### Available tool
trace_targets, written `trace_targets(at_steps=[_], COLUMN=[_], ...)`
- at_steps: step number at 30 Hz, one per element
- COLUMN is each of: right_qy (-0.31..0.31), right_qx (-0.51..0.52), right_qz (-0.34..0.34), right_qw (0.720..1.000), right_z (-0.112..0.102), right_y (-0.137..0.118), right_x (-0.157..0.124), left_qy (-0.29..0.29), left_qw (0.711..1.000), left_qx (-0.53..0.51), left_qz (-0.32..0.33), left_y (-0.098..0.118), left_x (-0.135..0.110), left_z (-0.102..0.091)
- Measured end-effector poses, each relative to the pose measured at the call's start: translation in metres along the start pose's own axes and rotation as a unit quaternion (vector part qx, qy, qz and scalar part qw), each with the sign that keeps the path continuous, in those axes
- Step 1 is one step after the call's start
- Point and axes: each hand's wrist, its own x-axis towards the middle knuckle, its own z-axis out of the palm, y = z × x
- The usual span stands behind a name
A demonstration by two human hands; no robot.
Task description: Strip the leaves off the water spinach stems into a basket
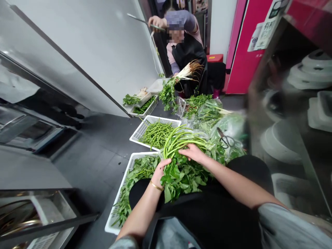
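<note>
A bunch of leafy greens (178, 173) with long, bent green stems, looking like water spinach, lies over my lap. My left hand (161, 168), with a gold bracelet at the wrist, is closed round the left side of the bunch; its thumb shows and the other fingers are hidden under the greens. On the right side, my right hand (194, 153) touches the stems and leaves with its fingers stretched out to the left. Left of the bunch is a white basket of leaves (131, 162). Beyond it, a second white basket (138, 133) holds cut green stems (158, 133).
Scissors (225, 138) lie on plastic bags of greens (230, 126) to the right. Across from me a co-worker (188, 52) holds rooted greens (181, 74) and raises a long blade (137, 18). Smaller trays (153, 105) stand by the wall. Shelves of dishes (282, 138) flank my right.
</note>
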Motion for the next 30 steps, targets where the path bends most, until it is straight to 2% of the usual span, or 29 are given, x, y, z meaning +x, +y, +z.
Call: trace_targets(at_steps=[1, 3, 6, 10, 13, 15, 17, 18, 19, 21, 23, 25, 27, 28, 30], right_qy=[-0.024, -0.039, 0.029, 0.133, 0.175, 0.175, 0.185, 0.189, 0.181, 0.079, -0.008, -0.032, -0.005, 0.012, 0.029], right_qx=[0.002, -0.016, -0.059, -0.121, -0.169, -0.288, -0.424, -0.47, -0.481, -0.464, -0.463, -0.434, -0.34, -0.264, -0.116], right_qz=[0.009, 0.015, 0.025, 0.06, 0.087, 0.117, 0.095, 0.058, 0.008, -0.058, -0.064, -0.061, -0.042, -0.018, 0.033], right_qw=[1.0, 0.999, 0.998, 0.982, 0.966, 0.934, 0.881, 0.86, 0.858, 0.88, 0.884, 0.898, 0.94, 0.964, 0.992], right_z=[0.001, -0.013, -0.052, -0.101, -0.133, -0.141, -0.131, -0.119, -0.102, -0.062, -0.026, -0.004, 0.0, -0.004, -0.022], right_y=[-0.001, 0.004, 0.023, 0.045, 0.036, 0.014, -0.014, -0.029, -0.042, -0.06, -0.066, -0.059, -0.049, -0.044, -0.037], right_x=[0.004, 0.005, -0.003, -0.02, -0.034, -0.041, -0.044, -0.043, -0.04, -0.031, -0.018, -0.007, 0.001, 0.003, 0.005], left_qy=[-0.008, -0.016, -0.028, -0.066, -0.062, -0.046, -0.033, -0.03, -0.031, -0.036, -0.036, -0.023, -0.007, -0.003, -0.007], left_qw=[1.0, 0.999, 0.996, 0.992, 0.99, 0.985, 0.975, 0.969, 0.962, 0.947, 0.933, 0.924, 0.92, 0.919, 0.925], left_qx=[0.009, 0.03, 0.07, 0.098, 0.112, 0.149, 0.199, 0.222, 0.245, 0.289, 0.328, 0.354, 0.366, 0.368, 0.358], left_qz=[0.005, 0.018, 0.036, 0.054, 0.066, 0.078, 0.095, 0.107, 0.118, 0.136, 0.14, 0.142, 0.143, 0.14, 0.126], left_y=[0.002, 0.005, 0.005, 0.0, 0.0, 0.001, 0.0, -0.002, -0.004, -0.01, -0.016, -0.02, -0.021, -0.02, -0.019], left_x=[-0.002, -0.007, -0.008, -0.004, -0.005, -0.008, -0.01, -0.01, -0.01, -0.009, -0.008, -0.008, -0.008, -0.008, -0.009], left_z=[0.003, 0.007, 0.015, 0.021, 0.017, 0.014, 0.015, 0.016, 0.019, 0.025, 0.03, 0.031, 0.03, 0.028, 0.024])
